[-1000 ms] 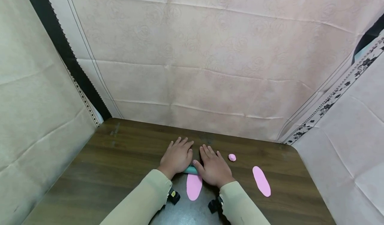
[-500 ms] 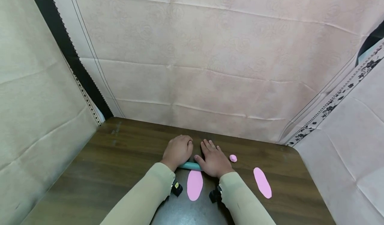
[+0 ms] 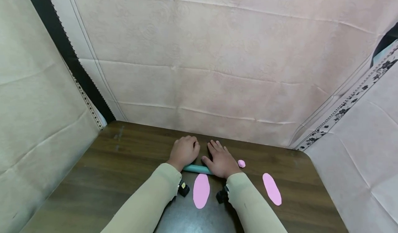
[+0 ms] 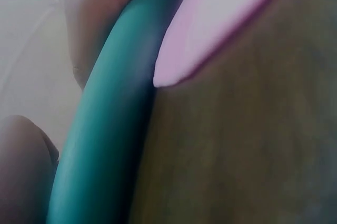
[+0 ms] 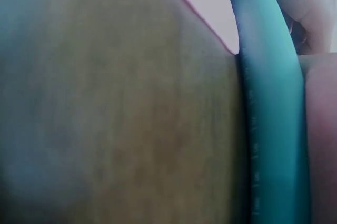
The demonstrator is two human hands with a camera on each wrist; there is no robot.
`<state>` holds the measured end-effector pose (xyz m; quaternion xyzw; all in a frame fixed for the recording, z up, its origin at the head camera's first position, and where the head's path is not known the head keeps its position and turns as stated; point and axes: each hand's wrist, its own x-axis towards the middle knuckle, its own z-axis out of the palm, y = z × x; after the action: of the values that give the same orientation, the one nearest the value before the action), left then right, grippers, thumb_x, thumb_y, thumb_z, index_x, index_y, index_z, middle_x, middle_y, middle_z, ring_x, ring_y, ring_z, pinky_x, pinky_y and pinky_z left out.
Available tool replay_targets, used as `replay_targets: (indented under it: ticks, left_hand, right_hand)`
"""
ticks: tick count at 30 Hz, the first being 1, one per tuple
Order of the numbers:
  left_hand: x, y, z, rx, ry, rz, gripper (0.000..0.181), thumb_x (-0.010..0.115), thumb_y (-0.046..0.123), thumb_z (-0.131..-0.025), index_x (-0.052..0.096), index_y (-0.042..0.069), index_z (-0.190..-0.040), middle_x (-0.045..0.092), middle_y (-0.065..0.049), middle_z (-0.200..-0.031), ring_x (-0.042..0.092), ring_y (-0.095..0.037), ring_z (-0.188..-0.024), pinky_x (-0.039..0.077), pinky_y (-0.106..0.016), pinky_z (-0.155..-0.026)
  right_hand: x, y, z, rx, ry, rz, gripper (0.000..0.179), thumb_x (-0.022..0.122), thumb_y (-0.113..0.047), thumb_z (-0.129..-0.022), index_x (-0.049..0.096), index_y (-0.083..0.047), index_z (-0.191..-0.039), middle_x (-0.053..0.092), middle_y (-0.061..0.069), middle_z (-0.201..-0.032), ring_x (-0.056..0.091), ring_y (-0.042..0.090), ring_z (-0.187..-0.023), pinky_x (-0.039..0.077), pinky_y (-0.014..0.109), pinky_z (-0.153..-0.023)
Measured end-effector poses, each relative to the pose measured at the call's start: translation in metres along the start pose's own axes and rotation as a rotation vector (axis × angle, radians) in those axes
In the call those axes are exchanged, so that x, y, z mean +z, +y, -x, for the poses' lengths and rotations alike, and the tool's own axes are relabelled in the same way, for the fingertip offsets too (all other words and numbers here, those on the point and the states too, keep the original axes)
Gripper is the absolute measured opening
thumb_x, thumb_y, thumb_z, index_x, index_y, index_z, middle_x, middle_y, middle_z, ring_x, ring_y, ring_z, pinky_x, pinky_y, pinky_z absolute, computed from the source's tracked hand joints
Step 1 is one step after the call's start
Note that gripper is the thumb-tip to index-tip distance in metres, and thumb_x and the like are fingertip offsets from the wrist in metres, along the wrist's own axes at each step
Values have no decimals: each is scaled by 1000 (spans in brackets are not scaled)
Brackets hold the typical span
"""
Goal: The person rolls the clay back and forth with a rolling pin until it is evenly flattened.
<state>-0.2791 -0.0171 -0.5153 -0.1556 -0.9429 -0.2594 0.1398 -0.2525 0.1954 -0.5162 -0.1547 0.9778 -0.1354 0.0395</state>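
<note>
A smooth green rod (image 3: pixel 197 169) with small print along its side (image 5: pixel 255 145) lies crosswise on the table under both my hands. My left hand (image 3: pixel 184 152) rests over its left part, knuckles raised and fingertips bent down out of sight in the head view. My right hand (image 3: pixel 221 159) presses on its right part with the palm down and the fingers stretched forward. A flat, long pink piece of dough or clay (image 3: pixel 201 191) lies just on my side of the rod, between my wrists. Both wrist views show its tip (image 4: pixel 176 63) right at the rod.
A small pink lump (image 3: pixel 241 163) lies beyond my right hand. A second flat pink oval (image 3: pixel 272 189) lies farther right on the brown wood-grain table (image 3: pixel 124 177). Pale patterned cloth (image 3: pixel 199 88) hangs behind the table and at both sides.
Both hands and the green rod have moved slightly away from me, showing more of the rod. My left fingers were spread straight and are now bent down. The pink pieces stay in place.
</note>
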Motion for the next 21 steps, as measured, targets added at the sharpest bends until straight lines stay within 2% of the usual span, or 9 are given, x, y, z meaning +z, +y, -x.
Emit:
replay_targets:
  ticks: [7, 13, 21]
  left_hand:
    - [6, -6, -5, 33, -5, -16, 31, 52, 32, -114, 78, 18, -106, 77, 0, -105, 75, -28, -102, 60, -55, -98]
    - [6, -7, -5, 53, -21, -5, 27, 55, 31, -113, 75, 20, -100, 73, 3, -96, 72, -24, -95, 61, -51, -93]
    - [3, -6, -7, 57, -72, 65, 28, 53, 35, -115, 75, 23, -102, 69, 8, -93, 63, -10, -79, 58, -35, -75]
  right_hand:
    - [-4, -2, -1, -4, -1, -13, 78, 45, -65, -115, 37, -19, -177, 28, 3, -188, 17, 28, -177, 22, 58, -141]
    - [-1, -1, -3, -6, -2, -5, 77, 45, -65, -115, 37, -20, -178, 28, 2, -188, 16, 27, -178, 22, 58, -141]
    - [-4, 0, -2, -16, -21, 9, 76, 47, -62, -116, 37, -19, -177, 26, 3, -188, 15, 28, -178, 22, 57, -142]
